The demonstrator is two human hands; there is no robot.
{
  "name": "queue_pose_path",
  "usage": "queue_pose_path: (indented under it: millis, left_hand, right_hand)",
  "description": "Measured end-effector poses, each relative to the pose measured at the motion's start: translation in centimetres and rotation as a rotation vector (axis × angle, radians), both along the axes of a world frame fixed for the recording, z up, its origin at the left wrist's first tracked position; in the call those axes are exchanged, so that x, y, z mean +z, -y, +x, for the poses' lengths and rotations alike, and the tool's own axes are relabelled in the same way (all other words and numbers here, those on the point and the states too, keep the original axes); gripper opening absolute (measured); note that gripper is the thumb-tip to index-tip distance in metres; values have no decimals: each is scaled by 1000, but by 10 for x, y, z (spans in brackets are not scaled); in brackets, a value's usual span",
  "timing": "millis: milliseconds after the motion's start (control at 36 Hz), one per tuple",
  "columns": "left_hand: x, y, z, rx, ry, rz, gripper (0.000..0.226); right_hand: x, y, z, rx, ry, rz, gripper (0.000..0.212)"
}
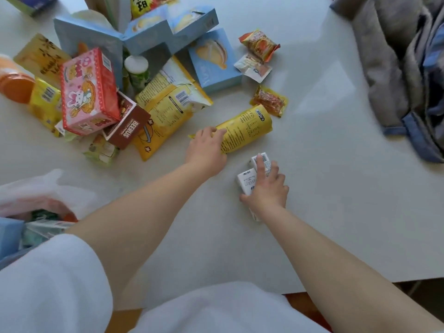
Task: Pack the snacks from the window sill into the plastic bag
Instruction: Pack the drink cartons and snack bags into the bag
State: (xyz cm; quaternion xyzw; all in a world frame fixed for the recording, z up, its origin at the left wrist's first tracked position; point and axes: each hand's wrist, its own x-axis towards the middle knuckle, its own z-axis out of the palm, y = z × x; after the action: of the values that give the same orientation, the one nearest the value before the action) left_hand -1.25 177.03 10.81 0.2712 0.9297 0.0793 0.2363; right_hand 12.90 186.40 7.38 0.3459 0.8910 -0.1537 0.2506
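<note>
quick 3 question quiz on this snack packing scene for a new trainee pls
1. True or false: the left hand grips the pink box.
2. What does the right hand hold? A) small white cartons B) the green-capped bottle C) a blue box
3. Fill in: the plastic bag lies at the lower ____ of the view.

Key
1. False: it grips the yellow snack bag; the pink box sits untouched in the pile.
2. A
3. left
</note>
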Motion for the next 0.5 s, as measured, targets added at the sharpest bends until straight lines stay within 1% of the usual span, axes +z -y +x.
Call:
queue_pose_path:
  millis: [111,222,389,500]
  left_hand:
    - [-12,-16,-15,-39,-20,-68,75]
    - [-30,-21,-16,-34,28,-94,84]
    - [-44,-19,-10,1,31,-83,79]
    - [-46,-12,2,13,24,-130,77]
  right_hand:
    - [-3,-8,-11,44,28,11,115]
    - [-4,-15,-16,92,28,9,115]
    - [-6,-14,-13,102,27,24,114]
    - [-6,-11,-10,114,48,32,116]
